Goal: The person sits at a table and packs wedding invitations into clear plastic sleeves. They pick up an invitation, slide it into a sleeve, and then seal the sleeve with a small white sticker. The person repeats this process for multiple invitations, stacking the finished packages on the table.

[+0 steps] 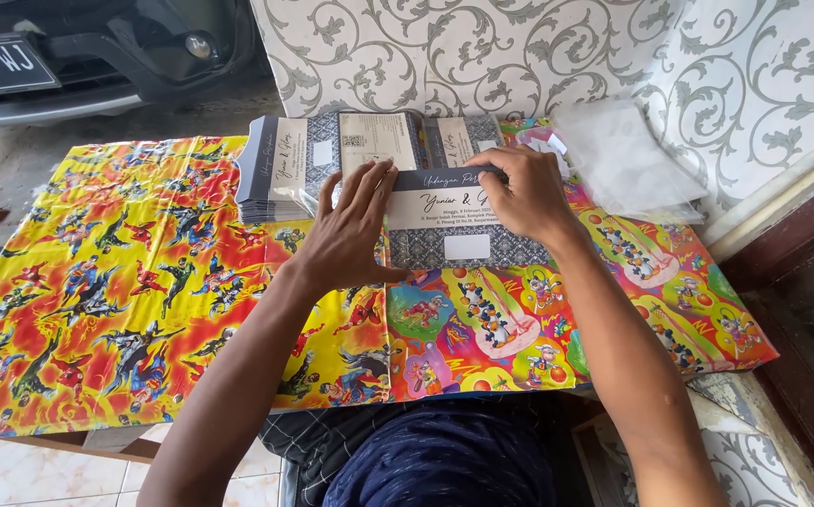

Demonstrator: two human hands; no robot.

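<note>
A dark patterned invitation card (pixel 444 225) with a pale band and a small white label lies flat in front of me on bright cartoon-printed paper (pixel 144 282). My left hand (pixel 350 230) presses on its left end with fingers spread. My right hand (pixel 529 192) holds down its upper right edge, fingertips on the dark top strip. Just behind the card are stacks of similar cards (pixel 285 169), some fanned out.
A pile of clear plastic sleeves (pixel 627 160) rests at the back right against a wall with a grey scroll pattern (pixel 482 56). A car bumper (pixel 69 66) is at the far left. A dark wooden frame (pixel 801 282) borders the right.
</note>
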